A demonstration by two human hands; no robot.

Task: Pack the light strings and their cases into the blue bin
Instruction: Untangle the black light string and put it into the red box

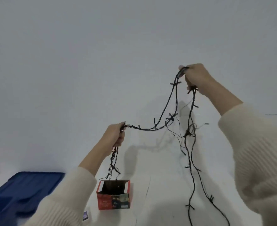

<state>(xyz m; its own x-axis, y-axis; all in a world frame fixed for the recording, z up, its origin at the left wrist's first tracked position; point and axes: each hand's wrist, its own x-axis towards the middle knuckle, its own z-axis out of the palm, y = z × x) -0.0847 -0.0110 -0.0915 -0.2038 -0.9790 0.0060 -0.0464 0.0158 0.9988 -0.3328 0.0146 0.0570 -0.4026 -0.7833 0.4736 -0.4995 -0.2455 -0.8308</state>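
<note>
Two hands hold a dark light string [171, 98] above a white table [159, 176].
The left hand [116, 136], mid-frame, grips one bunch that hangs down to the open red case [113, 195] at lower centre. The right hand [195, 77], upper right, grips another bunch. The blue bin [25, 190] is at lower left.

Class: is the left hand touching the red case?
Apart. Head view shows the left hand gripping the light string, a plain gap above the red case.

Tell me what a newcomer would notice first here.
A dark light string stretches mid-frame between the raised right hand and the lower left hand, both gripping it. Below the left hand an open red case stands on the white surface; the blue bin sits at the bottom left.
</note>
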